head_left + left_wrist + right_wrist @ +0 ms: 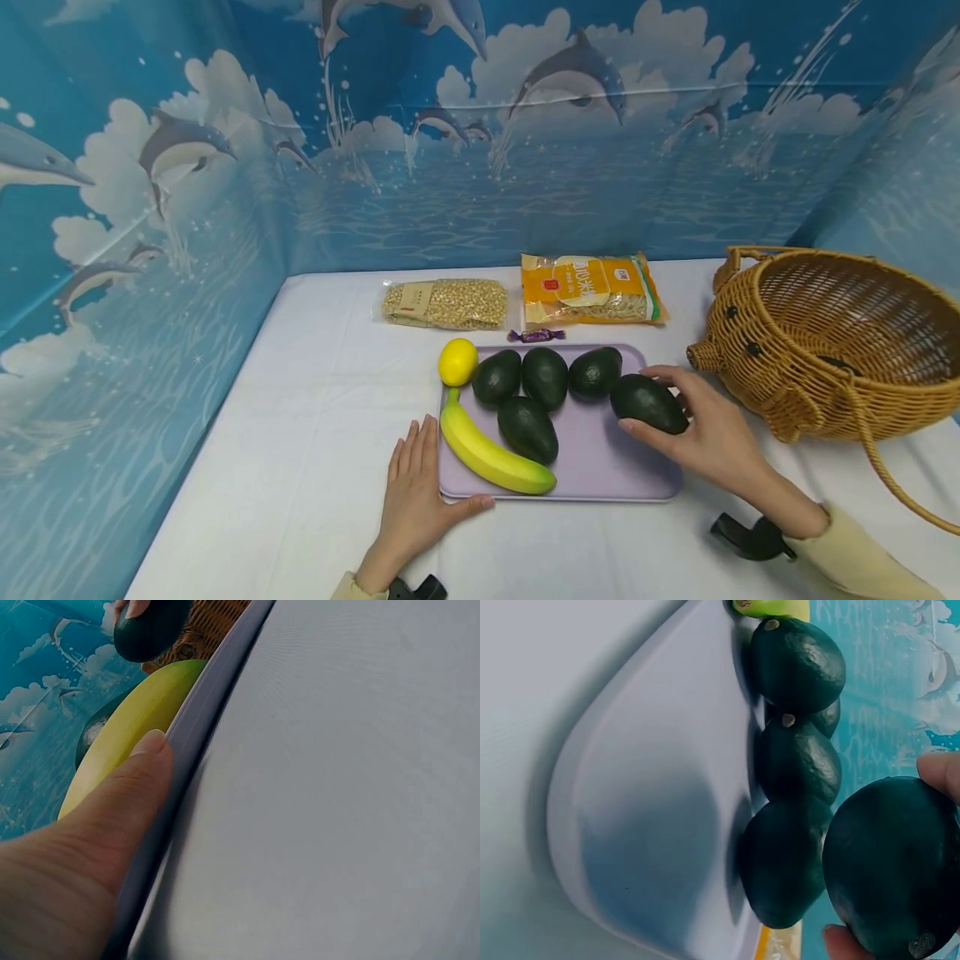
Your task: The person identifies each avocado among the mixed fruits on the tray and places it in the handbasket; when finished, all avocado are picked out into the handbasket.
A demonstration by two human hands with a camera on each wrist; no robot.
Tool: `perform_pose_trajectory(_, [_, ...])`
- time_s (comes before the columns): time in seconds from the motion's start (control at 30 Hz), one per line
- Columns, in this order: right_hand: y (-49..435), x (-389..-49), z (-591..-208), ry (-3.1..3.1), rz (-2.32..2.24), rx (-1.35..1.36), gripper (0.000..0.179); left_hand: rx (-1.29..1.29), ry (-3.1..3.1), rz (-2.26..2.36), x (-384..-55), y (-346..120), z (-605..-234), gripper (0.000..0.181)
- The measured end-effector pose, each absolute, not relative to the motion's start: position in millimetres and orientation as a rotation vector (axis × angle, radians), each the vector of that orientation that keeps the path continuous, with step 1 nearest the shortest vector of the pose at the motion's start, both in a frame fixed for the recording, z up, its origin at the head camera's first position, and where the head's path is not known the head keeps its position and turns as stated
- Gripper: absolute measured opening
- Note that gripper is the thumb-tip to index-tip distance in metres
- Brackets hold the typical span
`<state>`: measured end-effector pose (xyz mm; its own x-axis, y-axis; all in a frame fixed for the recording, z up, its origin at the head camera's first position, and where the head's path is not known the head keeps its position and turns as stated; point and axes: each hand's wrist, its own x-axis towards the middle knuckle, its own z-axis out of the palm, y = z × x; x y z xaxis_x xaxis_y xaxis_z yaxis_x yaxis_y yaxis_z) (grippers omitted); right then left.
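In the head view my right hand (712, 433) grips a dark green avocado (649, 403) between thumb and fingers over the right part of a lilac tray (600, 467). The right wrist view shows that avocado (896, 866) held above the tray's surface. Several other avocados (545, 378) lie on the tray, with a banana (491, 454) along its left front and a yellow lemon (457, 362) at the back left corner. My left hand (420, 492) rests at the tray's left front corner, its fingers straight and its thumb (139, 776) along the rim near the banana.
A wicker basket (810, 358) with an animal face stands at the right, its rope-like handle hanging forward. Behind the tray lie a bag of pale grains (457, 303), an orange food packet (588, 290) and a purple wrapped candy (536, 336). A dolphin-print curtain (450, 200) encloses the table.
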<state>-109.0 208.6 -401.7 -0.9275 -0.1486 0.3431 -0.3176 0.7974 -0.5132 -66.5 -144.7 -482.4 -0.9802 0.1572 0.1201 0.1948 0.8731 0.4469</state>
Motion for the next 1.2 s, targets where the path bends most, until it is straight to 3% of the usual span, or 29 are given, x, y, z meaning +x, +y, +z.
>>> perform_pose_trajectory(0.7, [224.3,-108.7,-358.3,-2.596,0.808,0.371,0.074,-0.263,-3.001,-0.714,-66.4,-145.2,-482.3,0.125])
perform_pose_trajectory(1.2, [253.9,-112.5,-335.6,-2.538,0.842,0.234,0.081,-0.289,-2.945,-0.717,-66.5,-144.8,-482.3,0.125])
